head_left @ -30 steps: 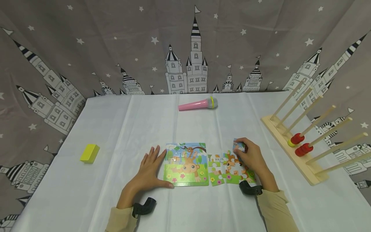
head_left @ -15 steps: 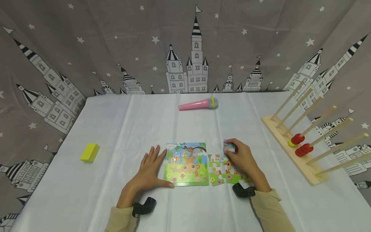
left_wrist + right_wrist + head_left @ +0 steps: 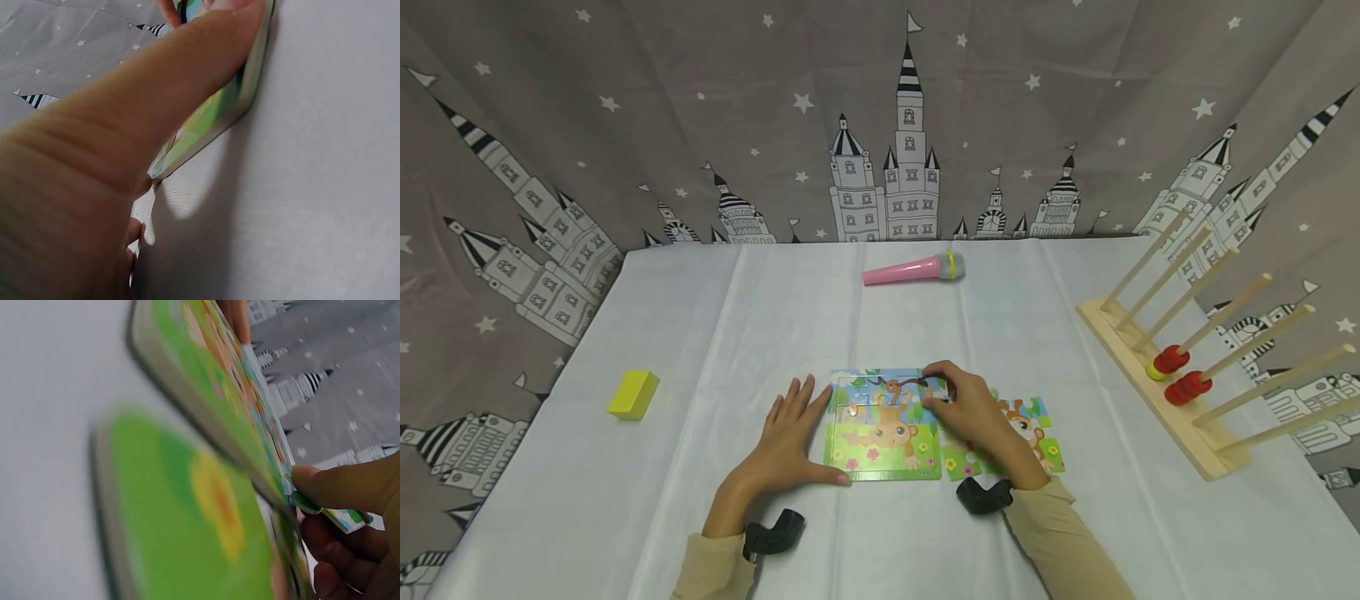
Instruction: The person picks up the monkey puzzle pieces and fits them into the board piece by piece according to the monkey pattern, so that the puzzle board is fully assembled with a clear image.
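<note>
A square jigsaw puzzle board (image 3: 880,465) with a monkey picture lies flat on the white cloth. My left hand (image 3: 786,446) rests at its left side, fingers spread, thumb on the lower left corner. The left wrist view shows that thumb (image 3: 187,62) lying along the board's thick edge. With thumb and fingers my right hand (image 3: 973,408) pinches a puzzle piece (image 3: 347,519) at the board's upper right corner. Fitted pieces (image 3: 865,387) fill part of the board's upper area. Right of the board lie joined puzzle pieces (image 3: 1037,429), partly hidden under the right hand and wrist.
A pink toy microphone (image 3: 910,270) lies behind the board. The yellow block (image 3: 633,395) is far to the left. On the right stands a wooden peg rack (image 3: 1165,392) with tall pegs and several red beads (image 3: 1186,387). A castle-print curtain (image 3: 700,108) hangs behind the table.
My right hand has carried the puzzle piece left, from above the loose pieces to the board's upper right corner. The left hand has stayed in place.
</note>
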